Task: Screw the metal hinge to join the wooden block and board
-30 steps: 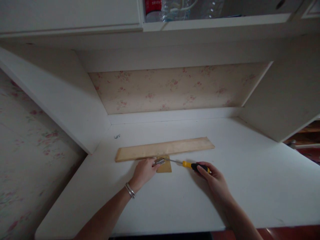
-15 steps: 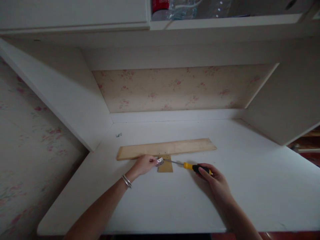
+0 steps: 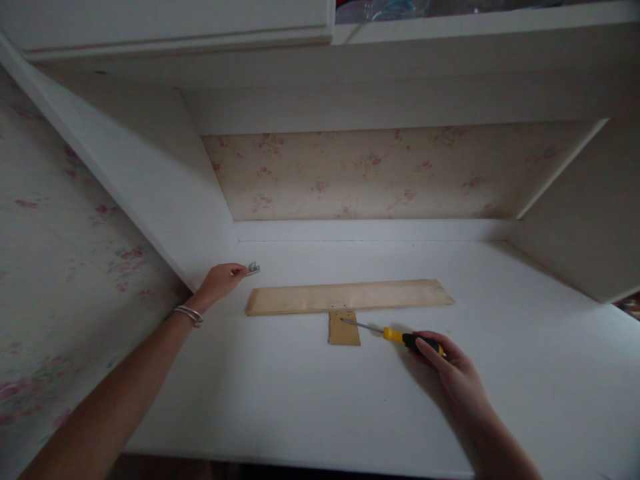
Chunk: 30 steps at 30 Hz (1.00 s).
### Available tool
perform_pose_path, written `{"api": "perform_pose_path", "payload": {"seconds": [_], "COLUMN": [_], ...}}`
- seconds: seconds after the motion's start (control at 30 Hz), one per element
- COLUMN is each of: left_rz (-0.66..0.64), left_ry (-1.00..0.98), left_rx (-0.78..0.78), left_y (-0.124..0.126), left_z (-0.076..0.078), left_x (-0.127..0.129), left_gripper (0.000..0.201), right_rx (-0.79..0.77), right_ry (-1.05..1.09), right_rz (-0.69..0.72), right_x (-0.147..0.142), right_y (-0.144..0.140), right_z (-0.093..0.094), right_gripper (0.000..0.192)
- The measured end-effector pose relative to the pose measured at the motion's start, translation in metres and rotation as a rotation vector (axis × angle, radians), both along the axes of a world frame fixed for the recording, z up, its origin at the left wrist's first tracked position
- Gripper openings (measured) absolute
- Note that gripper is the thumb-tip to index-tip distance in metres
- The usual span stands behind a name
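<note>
At the far left of the desk, my left hand (image 3: 224,281) pinches a small silver metal hinge (image 3: 255,270) by its end. It is just over a little heap of screws (image 3: 253,264), partly hidden behind the metal. My right hand (image 3: 445,363) is wrapped round the yellow and black handle of a screwdriver (image 3: 395,335). The screwdriver's tip points left, over a small brown board piece (image 3: 345,333). That piece lies against the front edge of a long pale wooden board (image 3: 350,295), where small dark holes show.
The white desk (image 3: 280,400) has side panels at left (image 3: 145,153) and right (image 3: 590,220). A cabinet (image 3: 175,23) and an open shelf (image 3: 475,27) with clear plastic items hang low above. Flowered wallpaper (image 3: 360,173) covers the back.
My left hand has moved the hinge from the brown piece back and left to the screws. My right hand still holds the screwdriver over the brown piece. The view has shifted slightly.
</note>
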<state>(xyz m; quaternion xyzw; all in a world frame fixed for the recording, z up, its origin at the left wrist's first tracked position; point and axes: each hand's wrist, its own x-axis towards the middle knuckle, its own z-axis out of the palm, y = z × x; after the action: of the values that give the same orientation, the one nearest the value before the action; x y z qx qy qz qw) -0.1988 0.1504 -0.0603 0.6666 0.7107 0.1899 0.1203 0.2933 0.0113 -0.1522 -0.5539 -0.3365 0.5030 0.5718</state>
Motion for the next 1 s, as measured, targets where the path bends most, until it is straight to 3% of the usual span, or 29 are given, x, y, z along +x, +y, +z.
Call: {"api": "perform_pose_path", "payload": {"seconds": [0.13, 0.3, 0.5, 0.6, 0.73, 0.87, 1.0], "left_rz": [0.050, 0.056, -0.264, -0.277, -0.250, -0.577, -0.740], "left_ry": [0.104, 0.265, 0.429, 0.455, 0.360, 0.325, 0.371], "left_rx": [-0.014, 0.085, 0.093, 0.142, 0.248, 0.210, 0.036], "left_y": [0.002, -0.007, -0.014, -0.016, -0.021, -0.025, -0.013], "left_z": [-0.019, -0.049, -0.070, -0.066, -0.048, -0.031, -0.032], "left_x": [-0.029, -0.045, -0.064, -0.062, -0.021, 0.050, 0.098], "left_gripper": [0.040, 0.041, 0.039, 0.040, 0.038, 0.046, 0.075], "right_rx": [-0.016, -0.043, -0.035, -0.021, -0.024, -0.021, -0.005], "right_ry": [0.009, 0.005, -0.012, -0.012, 0.006, 0.008, 0.009], "right_rz": [-0.033, -0.042, -0.054, -0.030, -0.035, -0.057, -0.062], "right_x": [-0.001, -0.003, -0.004, -0.003, -0.003, -0.005, -0.004], "right_y": [0.001, 0.003, 0.002, 0.002, 0.003, 0.003, 0.001], "right_z": [-0.001, -0.002, -0.004, -0.004, -0.002, -0.001, -0.006], "right_gripper": [0.035, 0.038, 0.037, 0.036, 0.034, 0.034, 0.036]}}
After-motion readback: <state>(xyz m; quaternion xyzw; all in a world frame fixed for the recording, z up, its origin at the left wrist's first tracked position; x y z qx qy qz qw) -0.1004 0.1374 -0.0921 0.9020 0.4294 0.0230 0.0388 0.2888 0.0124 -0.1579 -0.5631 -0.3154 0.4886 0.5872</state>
